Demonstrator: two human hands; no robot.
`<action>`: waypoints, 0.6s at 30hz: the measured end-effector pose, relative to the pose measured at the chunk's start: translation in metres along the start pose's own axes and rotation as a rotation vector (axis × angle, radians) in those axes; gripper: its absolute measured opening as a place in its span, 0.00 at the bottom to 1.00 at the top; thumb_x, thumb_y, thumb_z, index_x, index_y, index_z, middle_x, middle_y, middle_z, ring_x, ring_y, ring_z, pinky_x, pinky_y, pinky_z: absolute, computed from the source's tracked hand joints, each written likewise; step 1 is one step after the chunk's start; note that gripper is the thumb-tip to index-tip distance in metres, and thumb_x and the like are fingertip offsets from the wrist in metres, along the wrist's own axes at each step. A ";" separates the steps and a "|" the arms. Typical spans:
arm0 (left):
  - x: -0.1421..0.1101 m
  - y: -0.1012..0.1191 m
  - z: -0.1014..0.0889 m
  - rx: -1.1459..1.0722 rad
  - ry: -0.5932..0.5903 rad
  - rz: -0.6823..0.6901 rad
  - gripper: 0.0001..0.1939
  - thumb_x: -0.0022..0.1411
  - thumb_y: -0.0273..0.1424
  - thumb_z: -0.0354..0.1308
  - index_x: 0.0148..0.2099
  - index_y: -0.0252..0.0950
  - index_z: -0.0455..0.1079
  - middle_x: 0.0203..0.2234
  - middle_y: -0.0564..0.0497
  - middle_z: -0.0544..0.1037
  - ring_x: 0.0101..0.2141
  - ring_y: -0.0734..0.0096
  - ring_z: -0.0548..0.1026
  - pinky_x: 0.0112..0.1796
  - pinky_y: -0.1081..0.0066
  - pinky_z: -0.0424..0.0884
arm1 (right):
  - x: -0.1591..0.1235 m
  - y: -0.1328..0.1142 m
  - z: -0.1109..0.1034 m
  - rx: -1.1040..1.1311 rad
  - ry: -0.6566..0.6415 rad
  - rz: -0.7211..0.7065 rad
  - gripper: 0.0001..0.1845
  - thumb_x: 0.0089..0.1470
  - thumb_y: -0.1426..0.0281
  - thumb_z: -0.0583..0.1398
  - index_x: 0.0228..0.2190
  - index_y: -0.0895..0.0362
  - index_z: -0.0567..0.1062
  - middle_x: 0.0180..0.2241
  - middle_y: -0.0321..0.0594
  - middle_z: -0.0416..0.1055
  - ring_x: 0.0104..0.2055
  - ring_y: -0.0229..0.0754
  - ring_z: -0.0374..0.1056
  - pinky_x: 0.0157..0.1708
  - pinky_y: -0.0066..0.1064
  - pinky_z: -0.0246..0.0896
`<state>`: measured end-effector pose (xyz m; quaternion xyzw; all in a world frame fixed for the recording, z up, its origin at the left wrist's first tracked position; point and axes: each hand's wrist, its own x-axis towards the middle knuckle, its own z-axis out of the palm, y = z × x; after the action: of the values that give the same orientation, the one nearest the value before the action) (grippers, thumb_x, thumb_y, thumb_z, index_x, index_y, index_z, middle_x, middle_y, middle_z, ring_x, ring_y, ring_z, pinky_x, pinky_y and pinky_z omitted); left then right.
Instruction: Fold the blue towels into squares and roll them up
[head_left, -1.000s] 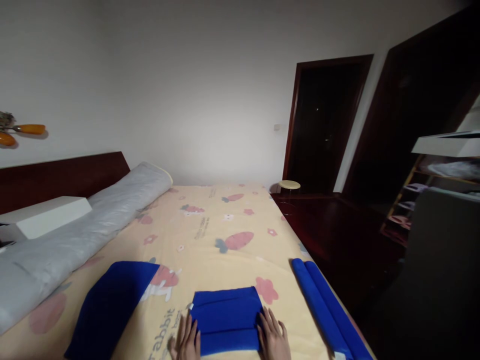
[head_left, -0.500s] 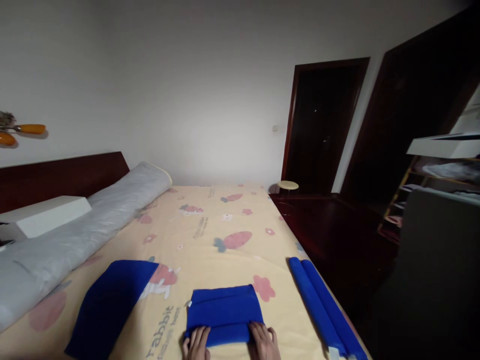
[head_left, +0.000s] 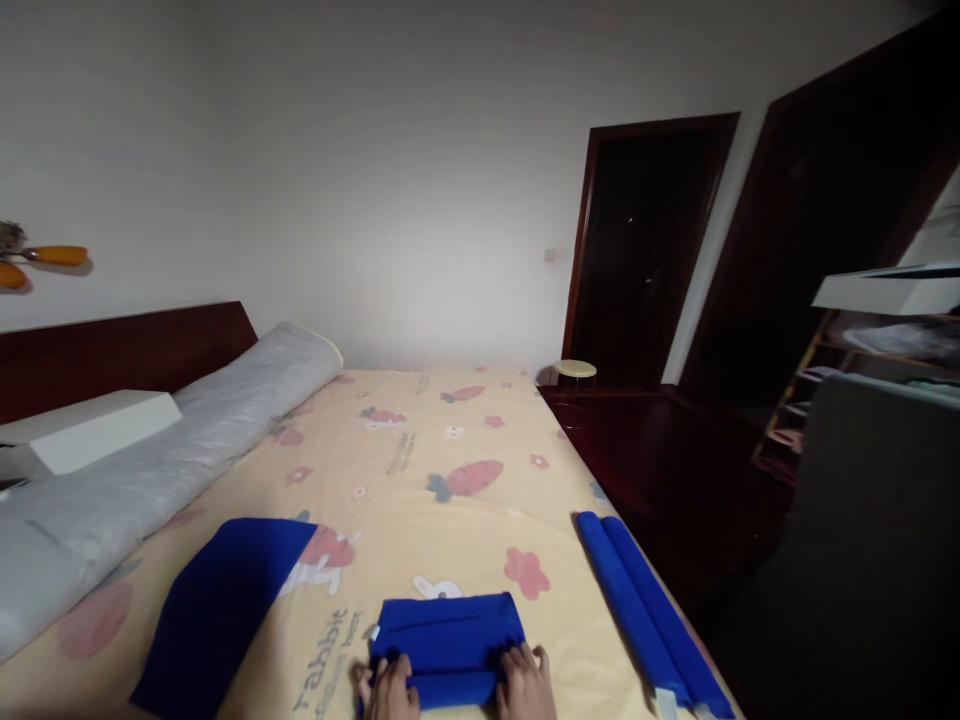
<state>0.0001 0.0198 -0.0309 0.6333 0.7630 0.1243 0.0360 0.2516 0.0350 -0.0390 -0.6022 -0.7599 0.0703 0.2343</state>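
Observation:
A blue towel [head_left: 450, 633] lies on the bed in front of me, its near edge rolled into a thick tube. At the left end of this roll, my left hand [head_left: 391, 690] has its fingers curled over the fabric. My right hand [head_left: 523, 682] grips the other end in the same way. A small white tag [head_left: 373, 633] sticks out at the towel's left side. To the right, two rolled blue towels [head_left: 637, 615] lie side by side along the bed's edge, with white tags at their near ends. Another blue towel [head_left: 217, 610] is spread flat on the left.
The bed [head_left: 420, 530] has a yellow sheet with carrots and rabbits. A grey rolled mattress or quilt [head_left: 217, 425] and a white box [head_left: 105, 430] are by the headboard [head_left: 127, 345]. A stool [head_left: 575, 369] stands near the door; a shelf rack [head_left: 892, 295] is at right.
The towel's far edge has come closer to me, uncovering a printed rabbit on the sheet. Both hands have shifted slightly toward me with the roll. The other towels lie as before.

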 end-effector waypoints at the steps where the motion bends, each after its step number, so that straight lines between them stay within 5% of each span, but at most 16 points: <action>1: 0.001 0.002 -0.002 0.017 -0.005 -0.008 0.24 0.50 0.22 0.48 0.45 0.45 0.76 0.41 0.51 0.82 0.52 0.59 0.72 0.55 0.55 0.54 | 0.000 -0.001 -0.001 -0.006 0.001 0.012 0.13 0.46 0.73 0.55 0.33 0.53 0.76 0.39 0.43 0.76 0.47 0.53 0.68 0.55 0.48 0.46; 6: 0.002 0.009 0.007 0.031 0.069 0.036 0.27 0.53 0.21 0.47 0.51 0.44 0.74 0.51 0.49 0.78 0.54 0.60 0.70 0.56 0.55 0.58 | 0.003 -0.016 -0.001 -0.029 0.087 0.003 0.22 0.43 0.72 0.57 0.43 0.54 0.75 0.47 0.47 0.73 0.51 0.55 0.66 0.55 0.49 0.49; 13: -0.004 0.016 0.045 -0.035 0.195 0.459 0.30 0.56 0.20 0.45 0.58 0.44 0.69 0.54 0.53 0.76 0.54 0.67 0.72 0.55 0.64 0.67 | 0.003 -0.052 0.009 0.087 0.155 -0.223 0.24 0.47 0.77 0.54 0.46 0.52 0.74 0.47 0.39 0.75 0.50 0.45 0.69 0.55 0.39 0.56; 18: -0.007 0.009 0.032 -0.045 0.206 0.487 0.26 0.67 0.30 0.43 0.65 0.47 0.59 0.59 0.55 0.70 0.58 0.70 0.69 0.57 0.64 0.67 | 0.000 -0.037 0.003 0.013 0.125 -0.353 0.25 0.59 0.70 0.53 0.58 0.54 0.67 0.57 0.41 0.69 0.58 0.45 0.64 0.60 0.40 0.53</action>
<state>0.0173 0.0191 -0.0599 0.7812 0.5850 0.2099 -0.0587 0.2176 0.0258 -0.0272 -0.4610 -0.8374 -0.0044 0.2937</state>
